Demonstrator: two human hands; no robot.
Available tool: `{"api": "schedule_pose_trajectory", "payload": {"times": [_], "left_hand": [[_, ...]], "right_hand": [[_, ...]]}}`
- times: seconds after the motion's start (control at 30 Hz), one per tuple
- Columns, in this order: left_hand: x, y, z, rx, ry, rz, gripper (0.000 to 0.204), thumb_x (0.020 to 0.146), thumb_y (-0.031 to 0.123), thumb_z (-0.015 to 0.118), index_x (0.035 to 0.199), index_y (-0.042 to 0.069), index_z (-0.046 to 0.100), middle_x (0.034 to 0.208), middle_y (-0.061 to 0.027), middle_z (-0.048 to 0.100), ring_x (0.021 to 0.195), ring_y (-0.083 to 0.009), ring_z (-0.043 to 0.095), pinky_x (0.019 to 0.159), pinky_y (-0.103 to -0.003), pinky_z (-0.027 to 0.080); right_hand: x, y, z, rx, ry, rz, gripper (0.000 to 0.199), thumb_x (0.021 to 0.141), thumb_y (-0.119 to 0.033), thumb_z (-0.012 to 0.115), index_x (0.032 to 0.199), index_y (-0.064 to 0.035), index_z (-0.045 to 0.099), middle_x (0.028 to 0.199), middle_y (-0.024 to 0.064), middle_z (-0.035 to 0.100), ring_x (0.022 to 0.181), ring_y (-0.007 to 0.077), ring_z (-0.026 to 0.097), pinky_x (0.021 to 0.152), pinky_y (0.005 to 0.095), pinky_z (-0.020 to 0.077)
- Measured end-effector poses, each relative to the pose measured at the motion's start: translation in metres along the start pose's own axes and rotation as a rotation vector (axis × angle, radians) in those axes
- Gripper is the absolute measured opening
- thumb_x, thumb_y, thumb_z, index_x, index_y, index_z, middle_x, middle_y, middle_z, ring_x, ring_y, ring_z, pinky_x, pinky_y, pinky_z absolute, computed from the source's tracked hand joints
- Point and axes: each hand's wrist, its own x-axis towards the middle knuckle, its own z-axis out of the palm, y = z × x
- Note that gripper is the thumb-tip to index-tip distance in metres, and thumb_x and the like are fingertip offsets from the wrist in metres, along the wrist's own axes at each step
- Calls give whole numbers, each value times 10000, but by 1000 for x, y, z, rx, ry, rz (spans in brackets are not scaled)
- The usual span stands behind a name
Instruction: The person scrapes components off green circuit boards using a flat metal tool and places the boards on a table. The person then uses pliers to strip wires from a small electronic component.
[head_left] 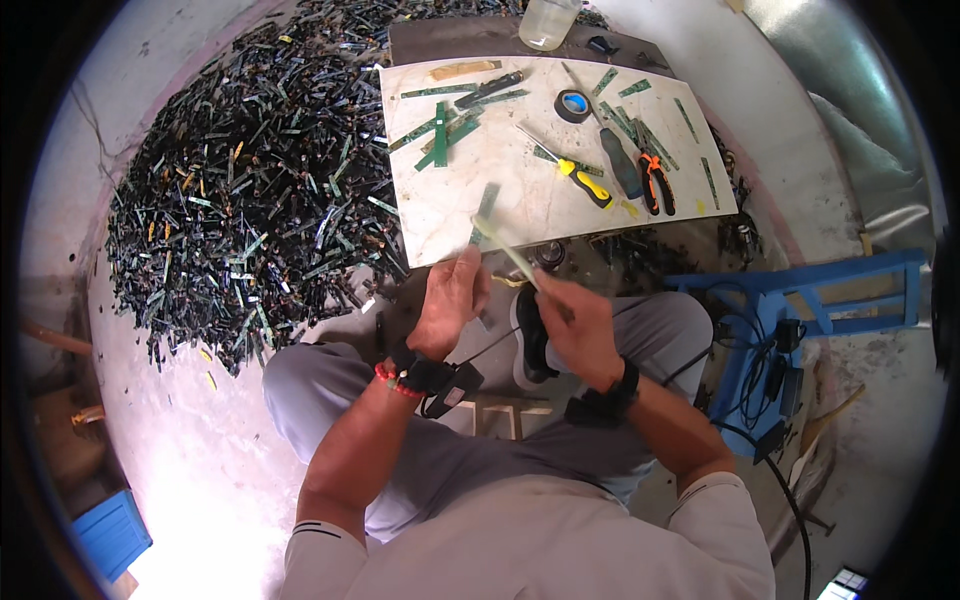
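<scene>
At the near edge of the white board [430, 225], my left hand [452, 300] is closed on a narrow green circuit board strip [488, 200], its far end over the board. My right hand [580, 330] grips the pale handle of a small brush [518, 262], like a toothbrush. The brush's head is blurred and meets or overlaps the strip; contact is hard to make out. Further up the board lie more green circuit board strips [440, 135], a yellow-handled screwdriver [585, 182], a dark-handled screwdriver [620, 165], orange-and-black pliers [655, 185] and a roll of black tape [573, 106].
A big heap of dark strips [250, 200] covers the floor at the left. Beyond the board stands a clear container of liquid [547, 25]. At the right, a blue stool [760, 320] lies with black cables [755, 360] over it. A small dark jar [550, 254] sits by the board's near edge.
</scene>
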Motion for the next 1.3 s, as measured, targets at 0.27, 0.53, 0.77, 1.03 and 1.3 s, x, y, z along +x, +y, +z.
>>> {"api": "schedule_pose_trajectory", "payload": {"times": [0.27,0.53,0.77,1.03,1.3], "left_hand": [[0,0,1,5,9,70,509,976,485,407,702,66,495,529,-6,420,449,-90,361,424,-247,261],[4,-5,-5,80,19,107,506,990,465,402,685,71,489,538,-4,425,459,-84,379,426,-241,274],[0,-1,-3,113,16,168,492,989,438,402,671,74,492,541,-6,430,469,-82,381,437,-243,283],[-6,5,-2,-11,19,53,472,983,443,407,708,72,500,541,-14,434,470,-94,375,445,-251,277],[-7,1,-8,-3,-49,10,518,964,505,426,688,71,492,522,-17,421,459,-95,353,442,-255,261]], "right_hand": [[34,-2,-5,-13,20,53,228,880,-86,608,1091,-15,657,828,167,654,663,146,623,622,260,486],[52,7,-9,132,77,110,228,861,-42,601,1079,-44,670,752,182,598,598,194,607,545,302,460],[11,-12,-8,-85,34,-154,267,824,-22,635,1086,-57,670,690,140,584,594,280,584,534,344,463],[32,-10,1,-111,51,-46,232,837,-66,621,1061,-68,681,740,149,615,639,297,604,568,357,478],[43,-9,-5,-20,82,18,223,823,-42,647,1043,-44,683,752,164,631,628,274,620,571,313,481]]}}
